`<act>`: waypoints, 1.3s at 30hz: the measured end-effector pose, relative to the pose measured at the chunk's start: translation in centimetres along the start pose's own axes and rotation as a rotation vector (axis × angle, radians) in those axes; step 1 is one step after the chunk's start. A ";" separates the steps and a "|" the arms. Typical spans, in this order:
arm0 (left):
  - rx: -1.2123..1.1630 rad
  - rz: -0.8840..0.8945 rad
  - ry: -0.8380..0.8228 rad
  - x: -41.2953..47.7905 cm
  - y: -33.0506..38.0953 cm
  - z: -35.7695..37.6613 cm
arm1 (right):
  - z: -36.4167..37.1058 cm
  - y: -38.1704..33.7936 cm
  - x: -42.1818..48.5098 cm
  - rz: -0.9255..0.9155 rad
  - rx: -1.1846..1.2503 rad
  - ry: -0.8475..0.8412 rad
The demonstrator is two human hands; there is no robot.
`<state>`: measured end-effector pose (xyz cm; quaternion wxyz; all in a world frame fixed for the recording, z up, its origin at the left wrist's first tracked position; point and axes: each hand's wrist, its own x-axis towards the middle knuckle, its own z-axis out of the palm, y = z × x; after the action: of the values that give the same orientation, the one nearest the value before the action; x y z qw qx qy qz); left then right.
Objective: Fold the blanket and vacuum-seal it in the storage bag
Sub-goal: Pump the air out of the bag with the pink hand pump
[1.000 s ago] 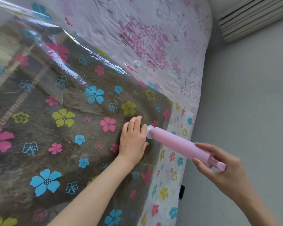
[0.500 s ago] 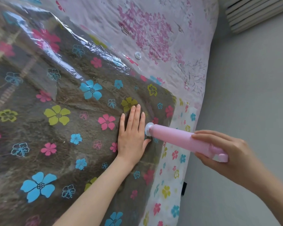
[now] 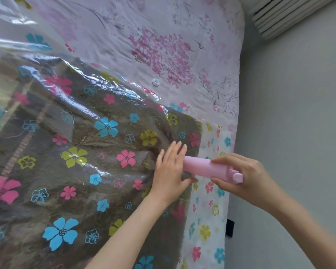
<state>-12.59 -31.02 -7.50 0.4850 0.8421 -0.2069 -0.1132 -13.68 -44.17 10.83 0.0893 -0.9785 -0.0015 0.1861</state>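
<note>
Pale grey floor point(image 3: 291, 133) runs along the right side of a bed point(image 3: 182, 45) covered in a white sheet printed with pink and mauve flowers, and a white slatted unit point(image 3: 291, 14) sits in the far right corner of the room.

On the bed lies the storage bag point(image 3: 70, 158), clear glossy plastic printed with blue, pink and yellow-green flowers, creased and catching glare along its far edge. Inside it the blanket point(image 3: 47, 187) shows as a dark brown, fuzzy mass that fills the bag nearly to the bed's right edge, where a strip of empty plastic lies flat on the sheet.

Near that right edge, the left hand point(image 3: 170, 171) presses flat on the bag, fingers straight and spread, holding nothing. Just beside it, the right hand point(image 3: 244, 177) is clenched as a grip round the rear of a smooth pink cylindrical pump point(image 3: 208, 168), thumb below and fingers over the top. The pump's front end goes behind the left hand, so its contact with the bag is hidden.

A small round white cap point(image 3: 155, 82) lies on the sheet past the bag's far edge. A small black object point(image 3: 230, 228) sits by the bed's right edge.
</note>
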 end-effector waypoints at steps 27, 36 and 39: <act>-0.682 -0.183 -0.058 2.5 11.1 -2.4 | -0.3 1.1 -2.7 0.113 0.699 0.359; -0.559 -0.126 -0.020 3.2 12.4 -3.2 | -1.5 2.4 -1.1 0.181 0.783 0.270; -0.581 -0.160 -0.029 3.7 12.3 -2.6 | -2.2 2.6 -1.2 0.224 0.807 0.223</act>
<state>-11.18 -36.15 4.48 0.6922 0.6800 -0.1059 -0.2174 -14.08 -47.14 12.83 0.4434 -0.8735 0.1872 0.0737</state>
